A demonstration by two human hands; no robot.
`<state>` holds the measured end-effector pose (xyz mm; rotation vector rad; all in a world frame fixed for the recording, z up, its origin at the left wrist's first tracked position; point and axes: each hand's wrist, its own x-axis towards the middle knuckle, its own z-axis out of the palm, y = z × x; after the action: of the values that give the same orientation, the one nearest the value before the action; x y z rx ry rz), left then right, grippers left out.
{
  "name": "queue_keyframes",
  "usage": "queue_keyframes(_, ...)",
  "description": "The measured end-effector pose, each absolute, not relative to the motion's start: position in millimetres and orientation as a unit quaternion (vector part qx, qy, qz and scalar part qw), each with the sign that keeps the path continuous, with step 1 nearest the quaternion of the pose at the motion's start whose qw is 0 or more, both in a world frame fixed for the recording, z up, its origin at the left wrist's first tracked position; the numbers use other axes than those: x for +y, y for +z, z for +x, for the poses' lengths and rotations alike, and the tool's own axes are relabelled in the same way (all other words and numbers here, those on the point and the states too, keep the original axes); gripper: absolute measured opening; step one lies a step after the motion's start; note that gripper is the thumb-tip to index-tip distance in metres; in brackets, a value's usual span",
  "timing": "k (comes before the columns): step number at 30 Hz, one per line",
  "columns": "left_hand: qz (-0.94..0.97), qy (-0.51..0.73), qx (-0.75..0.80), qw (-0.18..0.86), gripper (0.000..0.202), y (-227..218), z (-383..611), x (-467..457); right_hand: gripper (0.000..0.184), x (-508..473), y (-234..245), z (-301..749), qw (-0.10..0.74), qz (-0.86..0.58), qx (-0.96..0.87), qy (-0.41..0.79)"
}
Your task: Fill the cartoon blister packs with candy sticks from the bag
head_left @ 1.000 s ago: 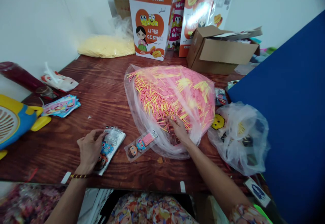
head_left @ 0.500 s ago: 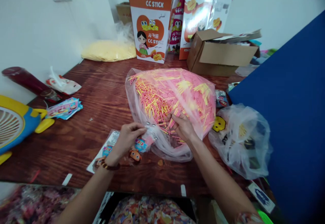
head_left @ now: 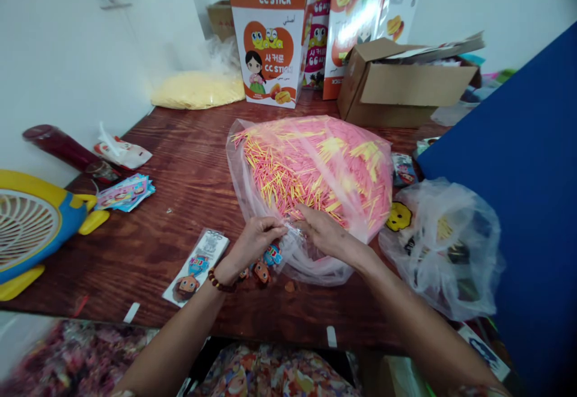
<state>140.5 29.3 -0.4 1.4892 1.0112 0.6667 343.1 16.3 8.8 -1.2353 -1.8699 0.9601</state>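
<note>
A large clear plastic bag lies open on the table, full of thin pink and yellow sticks. At its mouth, my left hand pinches the top edge of a small clear packet printed with a cartoon face and blue lettering. My right hand is closed, its fingertips at the packet's opening. A few pink sticks show at those fingertips; the rest of its grip is hidden. Left of my left wrist, a flat stack of similar printed packets lies on the table.
A yellow and blue fan and bright printed sachets are on the left. Behind stand a CC Stick carton and an open cardboard box. A knotted white plastic bag sits right, beside a blue panel.
My right hand has come out of the stick pile down to the packet's opening. My left hand has moved right with the packet, uncovering the packet stack. The view has shifted slightly.
</note>
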Motion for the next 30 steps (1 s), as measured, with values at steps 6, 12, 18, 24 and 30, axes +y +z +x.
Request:
queue_keyframes(6, 0.668, 0.336, 0.409, 0.523, 0.030, -2, 138, 23, 0.016, 13, 30, 333, 0.568, -0.474, -0.467, 0.485)
queue_keyframes(12, 0.675, 0.357, 0.393, 0.512, 0.027, 1, 144, 21, 0.017, 11, 48, 308, 0.670, -0.414, -0.368, 0.494)
queue_keyframes(18, 0.650, 0.374, 0.389, 0.535, 0.027, 1, 146, 23, 0.013, 10, 33, 298, 0.652, -0.418, -0.372, 0.512)
queue_keyframes(24, 0.623, 0.391, 0.391, 0.554, 0.024, -3, 150, 25, 0.014, 4, 26, 307, 0.565, -0.458, -0.459, 0.509)
queue_keyframes(30, 0.588, 0.414, 0.393, 0.573, 0.024, 1, 156, 29, 0.035, 5, 35, 317, 0.533, -0.420, -0.534, 0.505)
